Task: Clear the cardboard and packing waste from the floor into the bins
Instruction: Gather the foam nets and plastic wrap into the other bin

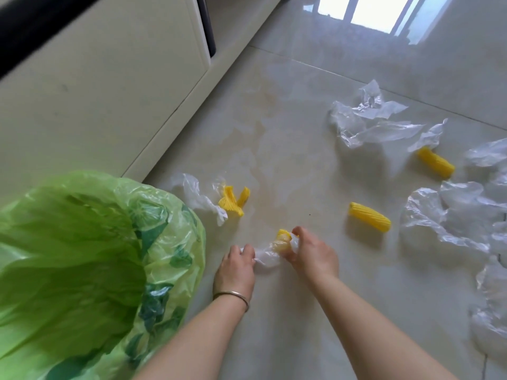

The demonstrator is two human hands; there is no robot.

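Both hands gathering one wrapped piece off the floor
Left hand [236, 263] pinching the clear plastic wrap [264, 256], right hand [312, 253] gripping its yellow foam net [282, 238]; the green-lined bin [164, 242] is probably coming next.

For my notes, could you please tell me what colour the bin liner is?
Green bin liner, seen in the head view.

Cream cabinet [109, 78] at left; glossy tiled floor [288, 133] (window reflected).
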